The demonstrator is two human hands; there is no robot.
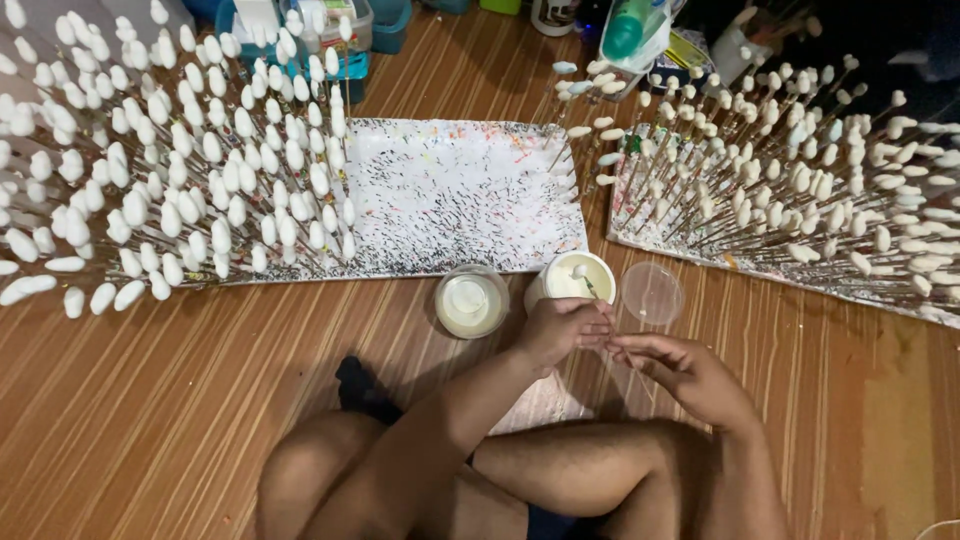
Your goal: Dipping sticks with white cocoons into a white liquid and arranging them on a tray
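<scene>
So the left hand pinches a thin stick that leans up and away into the white cup just ahead. The right hand sits close beside it, fingers loosely curled, apparently holding nothing, on the floor.

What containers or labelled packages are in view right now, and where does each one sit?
Open round tub: above the left hand, white, cream contents.
Closed round jar: left of it, pale lid.
Clear round lid: right of the tub, flat on the floor.
Green-capped bottle: top edge, lying tilted.
Blue bins: top, beyond the white board.
</scene>
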